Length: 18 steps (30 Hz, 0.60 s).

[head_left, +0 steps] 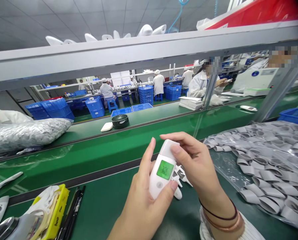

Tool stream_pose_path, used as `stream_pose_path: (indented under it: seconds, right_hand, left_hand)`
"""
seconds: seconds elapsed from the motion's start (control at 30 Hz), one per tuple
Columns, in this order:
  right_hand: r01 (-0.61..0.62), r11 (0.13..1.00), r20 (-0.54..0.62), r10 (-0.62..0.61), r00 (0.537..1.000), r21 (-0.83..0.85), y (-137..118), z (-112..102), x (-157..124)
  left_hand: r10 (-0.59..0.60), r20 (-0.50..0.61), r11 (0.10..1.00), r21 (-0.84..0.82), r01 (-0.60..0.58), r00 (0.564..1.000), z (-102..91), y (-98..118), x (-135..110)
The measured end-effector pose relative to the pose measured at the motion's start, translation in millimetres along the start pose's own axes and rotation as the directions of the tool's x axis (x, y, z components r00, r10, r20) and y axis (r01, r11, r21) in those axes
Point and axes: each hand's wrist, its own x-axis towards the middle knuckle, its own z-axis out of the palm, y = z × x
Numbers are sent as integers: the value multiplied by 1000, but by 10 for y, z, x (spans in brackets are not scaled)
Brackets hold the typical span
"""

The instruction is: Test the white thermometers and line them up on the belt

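Observation:
A white digital thermometer (162, 185) with a lit green display is held up in front of me, tilted to the right. Around its lower body wraps my left hand (141, 203), the thumb lying near the round button. My right hand (195, 160) grips the grey-white cap (169, 149) at its top between thumb and fingers. Behind the thermometer, partly hidden by my hands, several white thermometer pieces (180, 176) lie on the green bench (99, 206).
Many grey oval sleeves (269, 176) spill from clear plastic at right. A yellow tray (57, 213) and black pens (72, 213) lie at left. Beyond the green conveyor (89, 155), a black round fan-like object (120, 121) sits. A metal shelf (114, 55) crosses above. Co-workers sit further back.

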Motion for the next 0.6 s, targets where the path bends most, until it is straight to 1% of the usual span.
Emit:
stream_pose_path:
  seconds: [0.07,0.13,0.23,0.3,0.37,0.47,0.53,0.6]
  right_hand:
    - [-8,998,-47,11,999,69,2,-1,2]
    - [-5,996,-73,11,997,92,1,3,4]
    - [-20,998,-26,21,999,54,-9,-10,28]
    - [-72,988,-42,78,996,138,-12,-35,61]
    - [-149,957,-53,167,984,249,-10,-59,98]
    - [-237,922,-20,255,967,306,-10,-68,130]
    - [-247,919,-13,264,964,306,-16,-58,125]
    - [-218,935,-20,233,972,279,-25,-46,101]
  left_hand:
    - [0,5,1000,-16,0,1000,-1,2,3]
    - [-2,2,1000,-8,2,1000,-1,6,3]
    - [-7,-4,1000,15,7,1000,-1,15,-1]
    - [-16,3,1000,3,16,1000,2,22,-9]
    - [-23,22,1000,-10,23,999,8,28,-18]
    - [-30,33,1000,1,30,999,20,29,-28]
    - [-28,26,1000,11,28,999,27,25,-30]
    - [-22,17,1000,12,22,1000,26,20,-29]
